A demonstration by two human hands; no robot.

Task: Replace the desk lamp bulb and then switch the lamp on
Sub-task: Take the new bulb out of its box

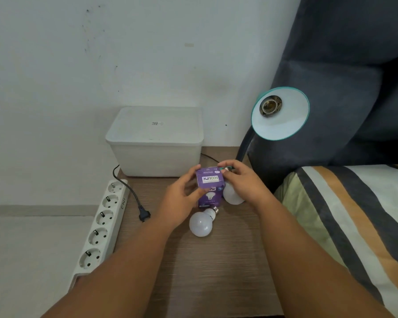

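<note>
A teal desk lamp shade (283,125) on a black gooseneck faces me at the right, and its socket (270,105) holds no bulb. My left hand (182,198) grips a purple bulb box (210,187) above the wooden table (216,260). My right hand (241,180) holds a white bulb (231,195) right beside the box, its screw base up near the box's top. Another white bulb (202,222) lies on the table just below the box.
A white lidded storage box (156,143) stands against the wall. A white power strip (101,226) lies along the table's left edge, and the lamp's black plug (144,215) rests unplugged beside it. A dark headboard and striped bedding (345,214) fill the right.
</note>
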